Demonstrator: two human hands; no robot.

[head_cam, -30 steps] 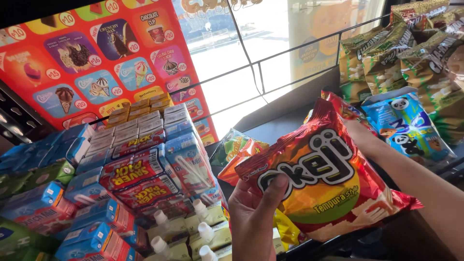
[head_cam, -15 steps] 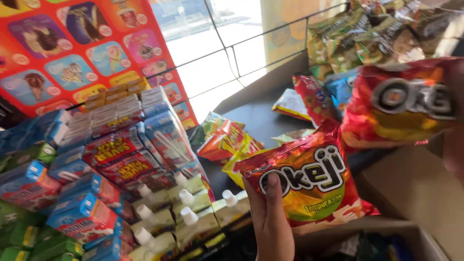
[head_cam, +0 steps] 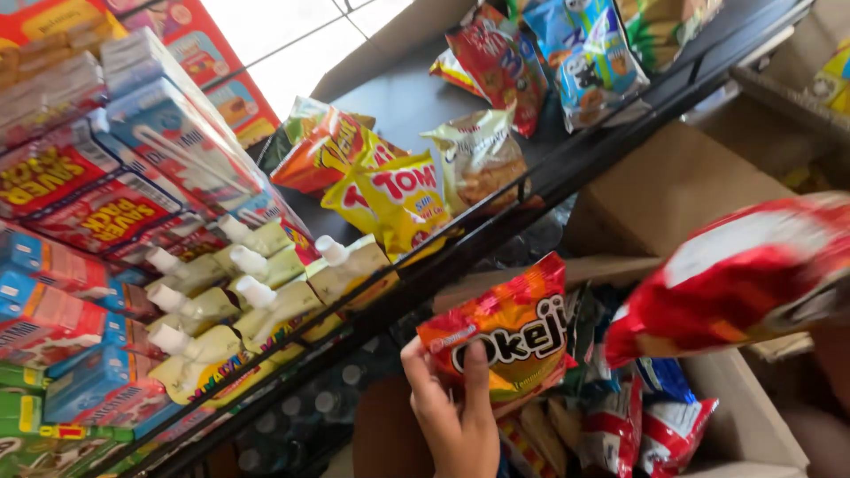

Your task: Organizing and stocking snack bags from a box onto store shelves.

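The left hand (head_cam: 456, 416) pinches a crinkly red-orange snack bag (head_cam: 505, 332) at six o'clock, thumb across its front, while a blurred red foil bag (head_cam: 735, 279) at three o'clock hides the right hand's grip, yellow packets (head_cam: 403, 199) above at eleven.

free: bare dark shelf surface (head_cam: 403, 97) behind the yellow snack bags (head_cam: 400, 196) | blocked: black wire shelf rail (head_cam: 567, 173) across front | left crowded with white-capped bottles (head_cam: 257, 283), stacked cartons (head_cam: 106, 186) | below: cardboard box (head_cam: 744, 425) packed with packets
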